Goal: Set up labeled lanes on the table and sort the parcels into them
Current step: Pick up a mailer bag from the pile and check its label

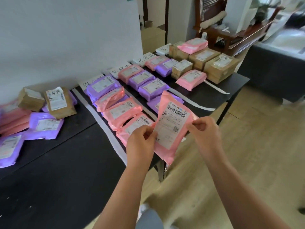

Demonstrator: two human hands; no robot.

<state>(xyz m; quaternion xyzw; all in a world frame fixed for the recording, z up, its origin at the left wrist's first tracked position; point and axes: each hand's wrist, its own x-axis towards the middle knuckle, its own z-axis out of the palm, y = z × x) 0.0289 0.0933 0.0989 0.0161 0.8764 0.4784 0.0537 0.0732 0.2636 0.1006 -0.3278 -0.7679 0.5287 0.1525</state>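
The location was a domestic room adapted as an improvised parcel-sorting station. Indicators were as follows: a light wood-plank floor [255,146]; a plain white wall [66,30]; dark carved wooden furniture [219,34] at the far end, loaded with loose household items; and black tables [66,171] carrying rows of mailer parcels [153,88] behind handwritten paper labels [145,57].

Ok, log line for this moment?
sorting | left hand, right hand: pinching pink parcel above table edge | unsorted pile: far left
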